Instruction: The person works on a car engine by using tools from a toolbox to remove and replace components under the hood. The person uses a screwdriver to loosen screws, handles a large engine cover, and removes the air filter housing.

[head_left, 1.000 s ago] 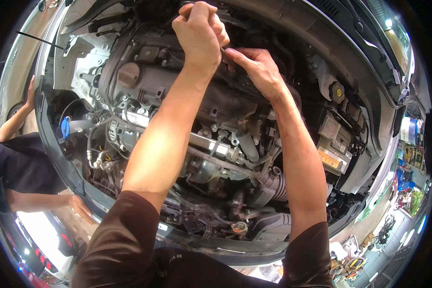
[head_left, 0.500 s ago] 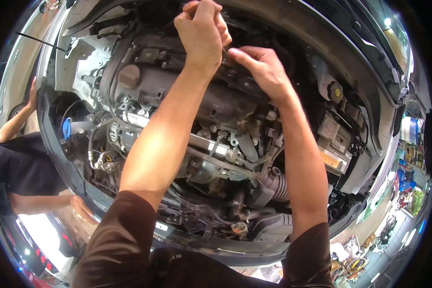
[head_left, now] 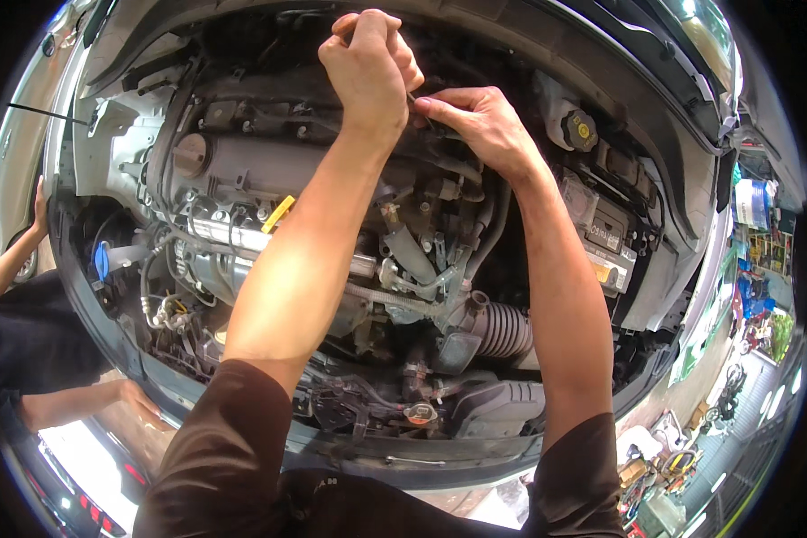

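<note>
Both my hands are raised over the far side of an open car engine bay, close together. My left hand [head_left: 372,72] is closed in a fist, its fingers curled inward. A thin dark rod [head_left: 411,97] shows below that fist; most of it is hidden, so its kind is unclear. Just to the right, my right hand [head_left: 484,130] closes thumb and forefinger at the rod's lower end. Beneath the hands lies the dark engine cover [head_left: 260,166], with a round oil filler cap [head_left: 191,155] at its left. A yellow loop handle [head_left: 279,214] stands beside my left forearm.
A battery [head_left: 607,238] and a round-capped reservoir [head_left: 578,131] sit at the right. Nearer are a ribbed intake hose [head_left: 502,329] and radiator cap [head_left: 420,413]. Another person's hand [head_left: 139,403] is by the car's left edge. Clutter [head_left: 668,462] lies on the floor at right.
The engine bay has shifted left in the view, and the yellow handle now shows beside my left forearm. My hands stay together, slightly lower and further left in the picture.
</note>
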Action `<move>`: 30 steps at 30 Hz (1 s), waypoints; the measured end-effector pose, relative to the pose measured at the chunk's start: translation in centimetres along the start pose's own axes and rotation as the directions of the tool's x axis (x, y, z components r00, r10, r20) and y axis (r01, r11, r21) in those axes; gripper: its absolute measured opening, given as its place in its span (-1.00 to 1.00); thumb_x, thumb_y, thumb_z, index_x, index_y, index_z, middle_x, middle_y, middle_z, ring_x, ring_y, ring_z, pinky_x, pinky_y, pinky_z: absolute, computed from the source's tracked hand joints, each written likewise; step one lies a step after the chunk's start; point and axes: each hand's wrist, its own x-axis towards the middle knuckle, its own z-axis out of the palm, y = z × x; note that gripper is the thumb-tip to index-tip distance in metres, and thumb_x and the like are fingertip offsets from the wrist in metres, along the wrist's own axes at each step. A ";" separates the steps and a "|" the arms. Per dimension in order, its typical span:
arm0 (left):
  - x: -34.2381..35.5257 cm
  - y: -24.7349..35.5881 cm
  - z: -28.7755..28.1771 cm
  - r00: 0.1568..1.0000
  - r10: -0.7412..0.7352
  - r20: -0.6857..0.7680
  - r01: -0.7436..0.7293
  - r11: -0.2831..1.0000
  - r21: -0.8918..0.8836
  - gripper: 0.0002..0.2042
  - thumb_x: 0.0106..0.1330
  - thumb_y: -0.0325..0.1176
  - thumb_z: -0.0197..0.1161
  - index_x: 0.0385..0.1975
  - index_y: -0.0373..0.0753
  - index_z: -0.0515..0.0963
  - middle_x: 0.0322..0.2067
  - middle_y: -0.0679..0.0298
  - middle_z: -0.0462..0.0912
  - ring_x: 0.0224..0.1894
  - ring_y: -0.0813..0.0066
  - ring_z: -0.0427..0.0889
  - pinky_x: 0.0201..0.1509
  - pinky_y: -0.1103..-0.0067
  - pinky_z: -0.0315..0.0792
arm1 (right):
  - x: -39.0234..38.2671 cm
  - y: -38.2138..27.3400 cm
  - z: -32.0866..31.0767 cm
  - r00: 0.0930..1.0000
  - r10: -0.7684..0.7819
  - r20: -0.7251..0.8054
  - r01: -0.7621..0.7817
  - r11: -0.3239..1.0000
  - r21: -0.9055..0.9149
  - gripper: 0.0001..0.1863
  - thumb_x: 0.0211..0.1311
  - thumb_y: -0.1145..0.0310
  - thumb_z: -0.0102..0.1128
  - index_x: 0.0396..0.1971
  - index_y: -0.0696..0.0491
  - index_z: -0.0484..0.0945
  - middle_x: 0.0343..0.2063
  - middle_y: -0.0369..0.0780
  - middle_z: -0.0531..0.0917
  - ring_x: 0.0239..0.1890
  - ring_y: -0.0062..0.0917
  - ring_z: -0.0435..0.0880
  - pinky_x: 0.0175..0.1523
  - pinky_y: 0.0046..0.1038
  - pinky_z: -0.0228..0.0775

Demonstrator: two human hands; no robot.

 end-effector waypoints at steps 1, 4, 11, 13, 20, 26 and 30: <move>0.0 -0.2 0.0 1.000 -0.011 -0.008 0.011 1.000 -0.006 -0.63 0.26 -0.41 0.10 -0.76 -0.14 0.14 -0.79 0.39 0.07 -0.75 0.57 -0.02 -0.64 0.49 -0.02 | -0.3 -0.1 -0.1 0.999 0.034 -0.010 -0.034 0.999 -0.023 -0.55 0.34 0.06 0.47 -0.09 0.19 0.81 -0.40 -0.32 0.76 -0.32 -0.71 0.56 -0.14 -0.52 0.47; 0.0 -0.1 0.0 1.000 -0.016 -0.020 0.016 1.000 -0.016 -0.64 0.26 -0.40 0.10 -0.76 -0.13 0.14 -0.79 0.40 0.07 -0.75 0.58 -0.02 -0.64 0.50 -0.02 | -0.4 -0.8 -0.2 0.997 0.081 0.001 -0.081 0.994 -0.067 -0.54 0.35 0.04 0.45 -0.09 0.19 0.80 -0.43 -0.34 0.73 -0.33 -0.71 0.54 -0.15 -0.51 0.46; -0.7 -0.3 1.2 0.998 -0.005 -0.063 0.006 1.000 0.011 -0.63 0.28 -0.39 0.10 -0.76 -0.12 0.13 -0.79 0.41 0.06 -0.76 0.59 -0.04 -0.66 0.51 -0.05 | 0.1 1.1 -0.1 0.991 0.107 0.079 -0.115 0.989 0.098 -0.55 0.50 0.02 0.28 -0.32 0.16 0.77 -0.38 -0.39 0.70 -0.21 -0.71 0.51 0.04 -0.54 0.33; -0.7 -0.2 1.3 0.998 -0.003 -0.065 0.003 1.000 0.003 -0.63 0.28 -0.38 0.10 -0.76 -0.12 0.13 -0.79 0.41 0.06 -0.76 0.59 -0.04 -0.66 0.51 -0.05 | 0.1 1.3 -0.1 0.991 0.108 0.079 -0.117 0.985 0.123 -0.55 0.50 0.02 0.28 -0.35 0.15 0.76 -0.39 -0.38 0.69 -0.21 -0.70 0.52 0.06 -0.54 0.32; -0.8 -0.2 1.0 0.993 0.011 -0.119 -0.015 1.000 -0.025 -0.63 0.27 -0.38 0.10 -0.75 -0.12 0.12 -0.79 0.41 0.06 -0.77 0.59 -0.03 -0.65 0.51 -0.06 | 0.0 0.6 0.3 0.988 0.138 0.071 -0.143 0.987 0.069 -0.55 0.49 0.01 0.28 -0.43 0.12 0.73 -0.41 -0.39 0.66 -0.23 -0.70 0.48 0.03 -0.54 0.28; -0.9 -0.3 1.1 0.990 0.002 -0.141 -0.010 0.998 -0.058 -0.65 0.25 -0.41 0.11 -0.76 -0.15 0.17 -0.81 0.37 0.16 -0.81 0.60 0.06 -0.70 0.54 -0.02 | 0.3 1.5 0.1 0.991 0.085 0.103 -0.099 0.985 0.141 -0.55 0.50 0.03 0.29 -0.46 0.11 0.71 -0.42 -0.40 0.64 -0.25 -0.70 0.47 0.02 -0.54 0.28; -1.1 -0.3 1.4 0.981 -0.011 -0.192 0.008 1.000 -0.018 -0.65 0.27 -0.36 0.11 -0.75 -0.12 0.16 -0.79 0.39 0.12 -0.78 0.58 0.01 -0.67 0.52 -0.02 | 0.5 1.9 0.2 0.988 0.110 0.107 -0.123 0.984 0.127 -0.56 0.48 0.04 0.31 -0.44 0.12 0.71 -0.42 -0.40 0.64 -0.25 -0.70 0.48 0.01 -0.53 0.29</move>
